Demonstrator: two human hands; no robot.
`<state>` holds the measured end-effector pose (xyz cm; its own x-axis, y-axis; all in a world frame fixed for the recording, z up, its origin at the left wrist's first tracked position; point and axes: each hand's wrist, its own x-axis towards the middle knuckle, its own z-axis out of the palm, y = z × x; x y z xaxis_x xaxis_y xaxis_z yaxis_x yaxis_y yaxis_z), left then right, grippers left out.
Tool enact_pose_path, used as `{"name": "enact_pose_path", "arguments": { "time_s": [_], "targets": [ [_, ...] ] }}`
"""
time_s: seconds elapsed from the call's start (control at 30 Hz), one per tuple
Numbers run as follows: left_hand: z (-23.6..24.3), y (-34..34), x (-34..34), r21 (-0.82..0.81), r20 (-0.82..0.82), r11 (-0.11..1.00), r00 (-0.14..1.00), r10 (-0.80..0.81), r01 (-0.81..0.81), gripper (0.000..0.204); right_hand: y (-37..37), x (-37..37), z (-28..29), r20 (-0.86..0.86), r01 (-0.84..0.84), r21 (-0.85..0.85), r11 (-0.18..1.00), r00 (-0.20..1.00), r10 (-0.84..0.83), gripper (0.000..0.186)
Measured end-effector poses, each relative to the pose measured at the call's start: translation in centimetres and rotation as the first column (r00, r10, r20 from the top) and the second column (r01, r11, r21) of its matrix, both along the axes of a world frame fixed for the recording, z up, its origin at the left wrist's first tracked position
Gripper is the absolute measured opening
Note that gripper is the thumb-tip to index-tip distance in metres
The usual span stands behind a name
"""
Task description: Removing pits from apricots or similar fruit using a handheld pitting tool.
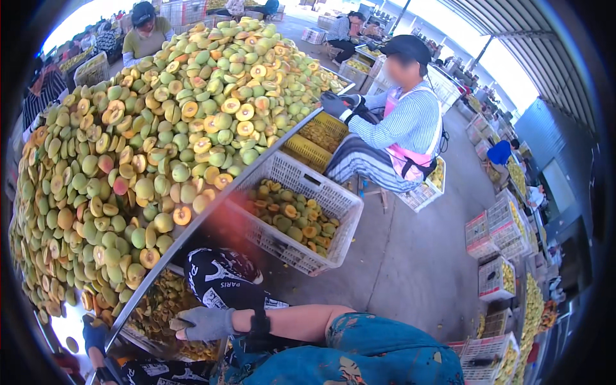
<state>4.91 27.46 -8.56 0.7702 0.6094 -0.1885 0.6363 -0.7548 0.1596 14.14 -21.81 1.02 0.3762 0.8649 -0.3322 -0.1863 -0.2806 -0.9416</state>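
Observation:
A large heap of halved and whole green-yellow fruit (128, 160) covers a metal-edged table (151, 282). My right hand (199, 325), in a grey glove, is closed below the table edge, over a crate of brownish fruit pieces (163, 295); what it holds is unclear. My left hand (96, 333), in a dark blue glove, is at the table's near-left edge, its fingers hard to make out. A patterned dark cloth (218, 276) lies above my right hand. A white crate of fruit (292, 218) stands right of the table. A red blur obscures its left side.
A co-worker (398, 135) in a cap sits at the table's right side by yellow crates (308, 151). Another person (144, 45) works behind the heap. Stacked crates (494, 231) and more workers line the right across the concrete floor (417, 269).

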Motion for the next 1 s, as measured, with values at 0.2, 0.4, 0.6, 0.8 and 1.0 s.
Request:
{"name": "enact_pose_path", "arguments": {
  "time_s": [0.2,0.4,0.6,0.8,1.0],
  "targets": [
    [-0.2,1.2,-0.1,0.005,0.06,0.998,0.996,0.06,-0.061,0.04,0.1,-0.2,-0.4,-0.045,0.022,0.063,0.998,0.999,-0.019,0.051],
    [-1.9,4.0,0.9,-0.253,0.274,0.951,0.929,0.247,-0.178,0.04,1.0,0.0,0.8,-0.102,0.026,0.111,0.994,0.995,-0.015,0.053],
    [-0.9,2.4,3.9,-0.778,0.537,0.628,0.492,0.686,-0.026,0.041,0.9,-1.0,1.0,-0.083,0.026,0.112,0.993,0.996,-0.017,0.048],
    [9.0,-10.8,5.4,-0.823,0.498,0.345,0.283,0.819,0.451,0.039,0.5,-1.1,1.8,0.165,0.172,0.019,0.985,0.971,-0.173,0.05],
    [13.1,-24.3,3.3,-0.711,0.413,-0.005,0.424,0.806,0.703,0.039,1.2,-2.6,3.8,0.0,0.323,0.19,0.927,0.944,-0.329,0.028]
  ]
}}
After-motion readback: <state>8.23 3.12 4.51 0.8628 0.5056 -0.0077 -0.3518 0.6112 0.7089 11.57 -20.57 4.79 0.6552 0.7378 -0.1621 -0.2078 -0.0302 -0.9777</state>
